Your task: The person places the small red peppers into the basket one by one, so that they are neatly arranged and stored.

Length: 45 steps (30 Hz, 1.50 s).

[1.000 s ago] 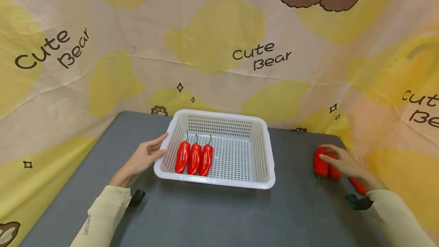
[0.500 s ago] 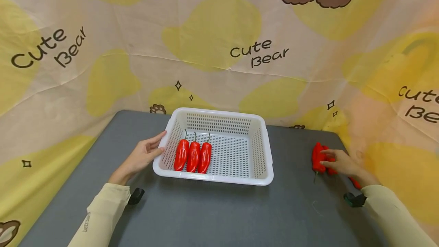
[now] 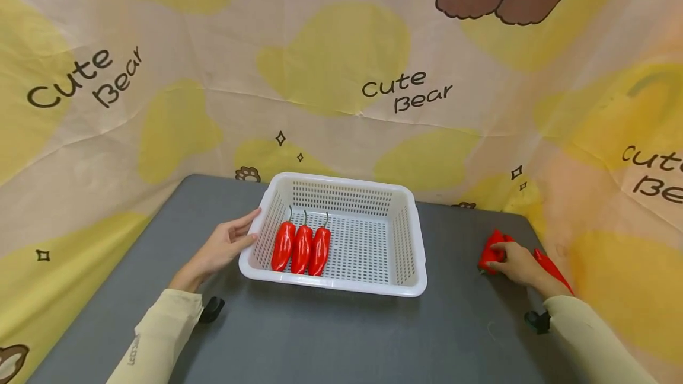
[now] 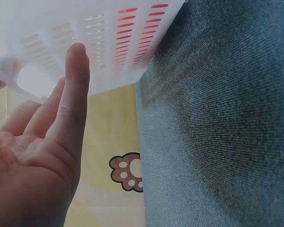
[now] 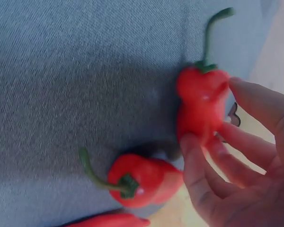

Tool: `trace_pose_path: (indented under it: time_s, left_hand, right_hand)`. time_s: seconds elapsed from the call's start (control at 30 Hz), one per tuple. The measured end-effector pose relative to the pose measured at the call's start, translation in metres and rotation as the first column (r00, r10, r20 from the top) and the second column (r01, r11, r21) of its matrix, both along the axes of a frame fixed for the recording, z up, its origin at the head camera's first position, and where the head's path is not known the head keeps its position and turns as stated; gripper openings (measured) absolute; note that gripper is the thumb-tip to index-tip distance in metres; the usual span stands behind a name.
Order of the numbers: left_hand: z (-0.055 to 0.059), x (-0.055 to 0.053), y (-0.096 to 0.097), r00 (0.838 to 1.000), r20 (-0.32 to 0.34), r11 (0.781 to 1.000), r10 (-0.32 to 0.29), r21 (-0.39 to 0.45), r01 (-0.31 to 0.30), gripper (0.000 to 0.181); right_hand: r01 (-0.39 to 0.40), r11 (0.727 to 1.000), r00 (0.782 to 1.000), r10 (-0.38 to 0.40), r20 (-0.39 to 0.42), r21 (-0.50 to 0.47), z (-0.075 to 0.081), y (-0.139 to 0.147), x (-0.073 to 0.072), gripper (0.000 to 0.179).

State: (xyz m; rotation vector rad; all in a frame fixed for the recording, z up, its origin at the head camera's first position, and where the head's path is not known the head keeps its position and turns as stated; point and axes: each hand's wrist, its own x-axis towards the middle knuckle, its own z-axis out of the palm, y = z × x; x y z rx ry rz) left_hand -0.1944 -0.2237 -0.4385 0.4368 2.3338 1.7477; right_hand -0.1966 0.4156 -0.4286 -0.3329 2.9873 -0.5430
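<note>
Three red peppers, the left (image 3: 283, 248), middle (image 3: 302, 250) and right one (image 3: 319, 252), lie side by side in a white plastic basket (image 3: 331, 283). My left hand (image 3: 220, 248) touches the basket's left side with extended fingers; the left wrist view has one straight finger (image 4: 73, 90) by the slotted wall. At the table's right, my right hand (image 3: 516, 261) pinches a red pepper (image 5: 201, 104) between thumb and fingers, its green stem pointing away. Beside it in the right wrist view lies a second pepper (image 5: 137, 182). A further pepper (image 3: 552, 268) lies behind the right wrist.
The grey table (image 3: 320, 336) backs onto a hanging cloth (image 3: 320, 64) printed with bears and yellow patches. The cloth also closes in the left and right sides. A stretch of table separates the basket from the loose peppers.
My right hand has closed on the nearest loose pepper and shifted it slightly left, tilting it. More of the pepper behind the wrist shows. The left hand and basket stay in place.
</note>
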Motion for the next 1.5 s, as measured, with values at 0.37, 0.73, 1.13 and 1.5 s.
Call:
trace_pose_path:
  time_s: [0.37,0.73,1.13,1.5]
  left_hand:
    - [0.000,-0.003,0.000,1.000,-0.004,1.000,-0.010,0.015,0.010,0.067]
    - [0.001,0.002,-0.003,1.000,0.010,1.000,0.004,0.000,-0.004,0.068]
    - [-0.001,-0.002,-0.001,1.000,-0.002,1.000,-0.005,0.000,0.005,0.067]
    - [-0.001,-0.001,0.000,1.000,-0.004,1.000,-0.001,0.001,0.001,0.066]
  right_hand:
    - [-0.040,0.995,0.994,0.031,-0.101,-0.088,-0.014,-0.026,-0.002,0.015]
    - [-0.047,0.990,0.999,0.048,0.008,-0.132,-0.019,-0.029,0.000,0.053]
    - [-0.063,0.987,0.991,0.045,-0.127,-0.146,-0.012,-0.026,0.009,0.055]
    - [-0.037,0.967,0.969,-0.027,-0.244,-0.252,-0.008,-0.030,0.007,0.048]
